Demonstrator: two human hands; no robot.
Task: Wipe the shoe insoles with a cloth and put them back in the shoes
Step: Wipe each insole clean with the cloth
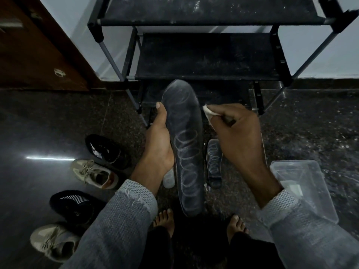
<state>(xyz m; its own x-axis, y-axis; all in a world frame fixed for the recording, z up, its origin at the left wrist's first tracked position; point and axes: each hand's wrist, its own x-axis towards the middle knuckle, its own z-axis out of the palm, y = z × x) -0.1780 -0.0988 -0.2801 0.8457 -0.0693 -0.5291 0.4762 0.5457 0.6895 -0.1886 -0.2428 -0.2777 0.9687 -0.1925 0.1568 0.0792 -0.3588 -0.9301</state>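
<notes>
Dark insole (pixel 185 144), long, mesh-textured top, pale looping ring print down the middle, dusty grey haze near the toe end. Held above the floor, toe pointing away toward the shoe rack, heel end near the bare feet (pixel 165 220). Gripped along its left edge by left hand (pixel 158 142), thumb up the side, fingers curled underneath. Just beside its right edge: right hand (pixel 236 133), fingers curled round a small white cloth (pixel 207 112), cloth tip close to the insole edge, contact unclear. Second insole (pixel 214 162) flat on the floor below, same ring print, partly hidden by the right hand. Small pale object (pixel 169 179) under the left wrist, unidentifiable. Left on the floor: two black shoes (pixel 105 149) with white stripes, two beige laced sneakers (pixel 95 173), alternating in a row. Right: clear plastic container (pixel 303 183) on the floor. Ahead: black shoe rack (pixel 206 55), dusty fabric shelves, grey tube frame. Dark speckled polished floor (pixel 48 133), pale wall, brown wooden door (pixel 38 51) at left.
</notes>
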